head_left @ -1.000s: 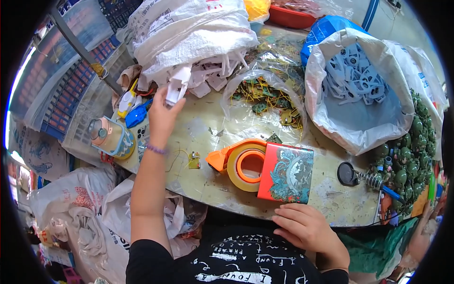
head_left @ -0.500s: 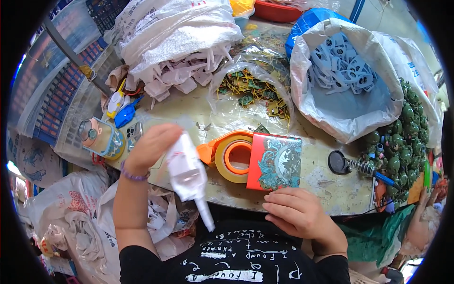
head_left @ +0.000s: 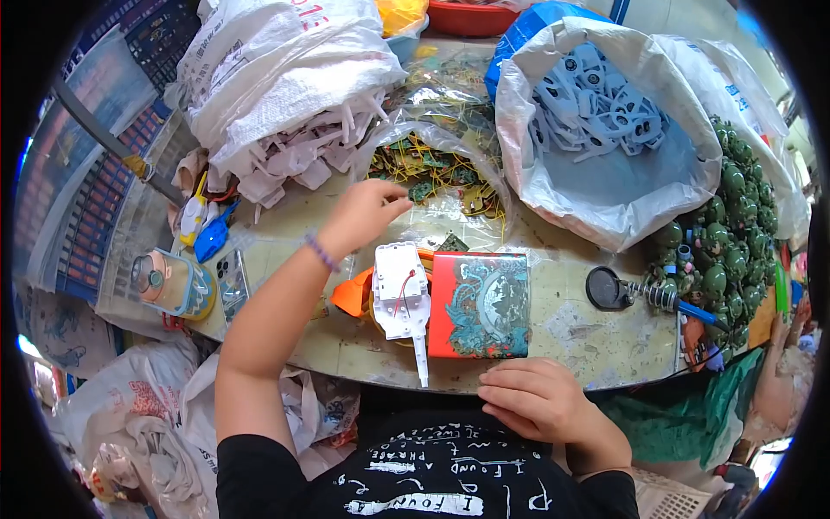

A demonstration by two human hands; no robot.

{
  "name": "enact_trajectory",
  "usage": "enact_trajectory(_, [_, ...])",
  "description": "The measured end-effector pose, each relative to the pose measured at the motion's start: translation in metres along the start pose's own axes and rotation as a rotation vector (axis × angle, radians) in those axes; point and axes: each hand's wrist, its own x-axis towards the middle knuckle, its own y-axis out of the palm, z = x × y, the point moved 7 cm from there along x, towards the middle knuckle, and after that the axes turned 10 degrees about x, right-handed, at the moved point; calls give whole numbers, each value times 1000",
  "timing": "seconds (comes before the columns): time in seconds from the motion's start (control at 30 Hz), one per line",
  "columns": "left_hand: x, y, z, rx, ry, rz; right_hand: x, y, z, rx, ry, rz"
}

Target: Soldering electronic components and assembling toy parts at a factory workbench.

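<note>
My left hand (head_left: 367, 212) reaches over the near edge of a clear plastic bag of small green circuit boards with yellow wires (head_left: 432, 173). Its fingers are bent, with a small gap between them, and I see nothing held. Below it, a white plastic housing (head_left: 400, 298) with a long thin stem lies across the tape roll in an orange dispenser (head_left: 353, 294). Thin red and black wires show in the housing. Beside it sits a red box with a teal printed top (head_left: 484, 304). Close to the box's near edge, my right hand (head_left: 536, 400) rests with loosely extended fingers, holding nothing.
A white sack (head_left: 294, 82) spills white plastic parts at the back left. An open sack (head_left: 605, 199) holds pale blue parts. Green round pieces (head_left: 735, 233) heap at the right, near a spring-shafted tool (head_left: 661, 298). A bottle (head_left: 177, 281) and a phone (head_left: 232, 281) stand left.
My left hand has let go of the white housing, now lying over the tape roll, and moved up and right to the circuit boards. The view has shifted slightly; my right hand stays by the box.
</note>
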Motion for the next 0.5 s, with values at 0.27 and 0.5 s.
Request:
enact_trajectory(0.27, [37, 39, 4, 21, -95, 262, -7, -3, -4, 12, 25, -38])
enact_trajectory(0.5, [-21, -43, -38, -700, -226, 100, -9, -19, -17, 40, 52, -121])
